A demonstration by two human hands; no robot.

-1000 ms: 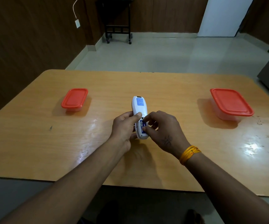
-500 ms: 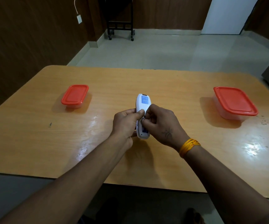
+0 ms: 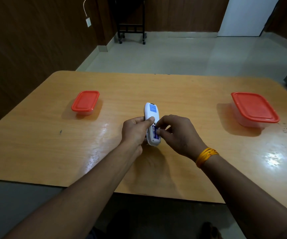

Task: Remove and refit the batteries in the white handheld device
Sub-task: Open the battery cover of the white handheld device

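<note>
**Device in left hand, right fingertips at the open battery bay**

White handheld device [image 3: 152, 125] is held above the middle of the wooden table [image 3: 53, 144], back side up, long axis running away from the person. Left hand [image 3: 136, 130] wraps it from the left: thumb lies across the back just above the bay, the other fingers curl under and are hidden. Right hand [image 3: 177, 135] comes in from the right with fingers curled; thumb and forefinger tips pinch at the right edge of the bay, touching a blue battery [image 3: 155, 132]. Cover is off. How many cells are seated: cannot tell.

Device body is smooth white plastic, elongated with rounded ends, blue label [image 3: 152, 108] near the far end. Tabletop is glossy orange-brown laminate with rounded corners and glare patches.

Yellow thread band [image 3: 206, 156] on the right wrist. Two clear tubs with red lids: small container [image 3: 85, 102] far left, larger container [image 3: 254, 107] far right, both well apart from the hands.
</note>
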